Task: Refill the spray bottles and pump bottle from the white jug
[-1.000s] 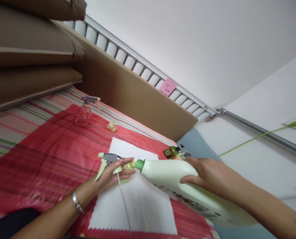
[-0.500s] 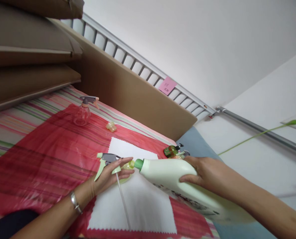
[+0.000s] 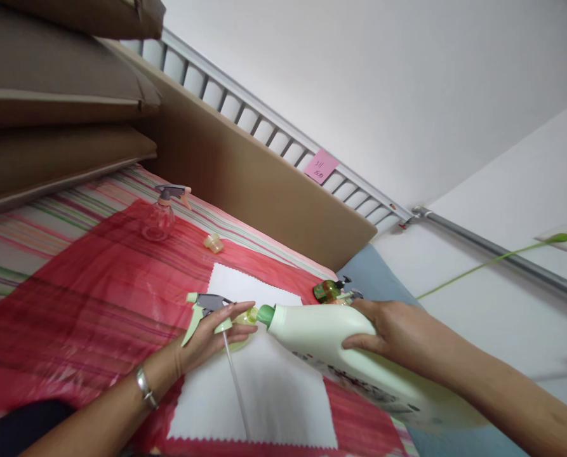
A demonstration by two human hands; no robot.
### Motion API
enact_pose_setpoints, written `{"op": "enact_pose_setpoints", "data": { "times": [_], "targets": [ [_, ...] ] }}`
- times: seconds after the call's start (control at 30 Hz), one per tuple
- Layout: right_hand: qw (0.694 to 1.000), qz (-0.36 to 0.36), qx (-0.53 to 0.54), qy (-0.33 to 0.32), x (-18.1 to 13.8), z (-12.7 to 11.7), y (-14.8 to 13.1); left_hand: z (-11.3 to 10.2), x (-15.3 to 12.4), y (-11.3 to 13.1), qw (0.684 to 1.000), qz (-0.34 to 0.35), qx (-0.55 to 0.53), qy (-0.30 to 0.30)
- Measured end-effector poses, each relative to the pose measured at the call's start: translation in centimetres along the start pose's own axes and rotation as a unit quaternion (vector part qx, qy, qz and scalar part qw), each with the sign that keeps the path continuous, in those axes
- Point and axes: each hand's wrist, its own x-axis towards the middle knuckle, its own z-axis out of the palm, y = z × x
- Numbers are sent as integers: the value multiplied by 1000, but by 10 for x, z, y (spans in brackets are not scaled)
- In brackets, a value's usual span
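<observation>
My right hand [image 3: 383, 327] is closed round a large pale green bottle [image 3: 326, 324], tipped so that its darker green neck points left. That neck meets the mouth of a small yellow-green clear bottle [image 3: 247, 316], partly hidden behind my left hand [image 3: 216, 333]. My left fingers are wrapped at the small bottle and also carry a grey and light green spray trigger head [image 3: 211, 303], its thin tube [image 3: 235, 387] hanging down. Under both lies a white zigzag-edged cloth [image 3: 259, 393]. Whether liquid is flowing cannot be seen.
On the red plastic sheet [image 3: 97, 285] stand a clear pink spray bottle [image 3: 159, 219] and a small yellowish cap [image 3: 213, 242]. A dark green pump bottle [image 3: 326, 290] is behind the large bottle. A brown board [image 3: 245, 171] leans at the back, with stacked brown cushioned pieces [image 3: 64, 70] to the left.
Both hands and bottles hold nearly the same place. The view has shifted very slightly.
</observation>
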Motion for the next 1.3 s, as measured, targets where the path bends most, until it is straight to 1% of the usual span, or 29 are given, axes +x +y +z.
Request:
{"op": "enact_pose_setpoints", "data": {
  "times": [0.67, 0.83, 1.0, 1.13, 1.3],
  "targets": [
    [1000, -2, -17, 4, 1, -3, -1, 0, -1, 0, 1000, 4, -2, -3],
    [1000, 2, -13, -1, 1, -3, -1, 2, -1, 2, 1000, -7, -2, 6],
    [1000, 0, 2, 9, 2, -2, -1, 3, -1, 1, 1000, -8, -4, 10],
    [1000, 0, 25, 15, -1, 7, 1, 1, 0, 1, 1000, -3, -1, 4],
    [996, 29, 84, 23, -10, 34, 8, 0, 0, 1, 1000, 3, 6, -5]
  ]
}}
